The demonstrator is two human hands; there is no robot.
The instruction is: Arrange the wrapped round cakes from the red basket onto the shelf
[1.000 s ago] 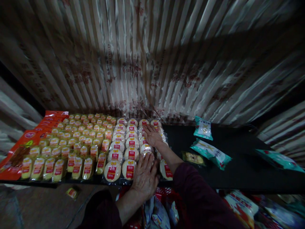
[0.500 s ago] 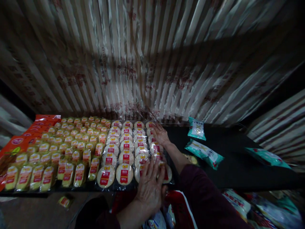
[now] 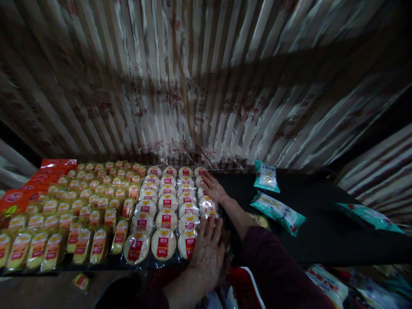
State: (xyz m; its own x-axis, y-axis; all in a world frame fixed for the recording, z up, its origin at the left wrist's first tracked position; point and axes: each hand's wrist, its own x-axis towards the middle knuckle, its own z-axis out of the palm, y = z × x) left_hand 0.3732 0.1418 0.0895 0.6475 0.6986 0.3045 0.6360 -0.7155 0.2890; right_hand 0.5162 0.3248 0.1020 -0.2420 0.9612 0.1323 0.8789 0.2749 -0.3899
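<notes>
Clear-wrapped round rice crackers (image 3: 164, 243) with red labels lie overlapped in several rows on the black table. My left hand (image 3: 207, 251) rests on the near end of the rightmost row, its fingers stretched out and pointing away from me. Farther back, my right hand (image 3: 213, 189) lies along the outer side of that same row with its fingers extended. Both hands are open and touch the wrapped crackers without grasping any. My left hand and wrist hide the nearest packets of the row.
Small yellow wrapped cakes (image 3: 82, 244) stand in rows to the left, beside orange packets (image 3: 19, 198). Teal-and-white packets (image 3: 279, 211) lie on the black table (image 3: 322, 236) at right. Below its front edge are a red bag (image 3: 243, 281) and other packages (image 3: 328, 285). A striped curtain (image 3: 193, 86) hangs behind.
The view has shifted slightly, so the table sits lower. My left hand has slid a little to the right against the row of crackers. My right hand stays at the row's far end.
</notes>
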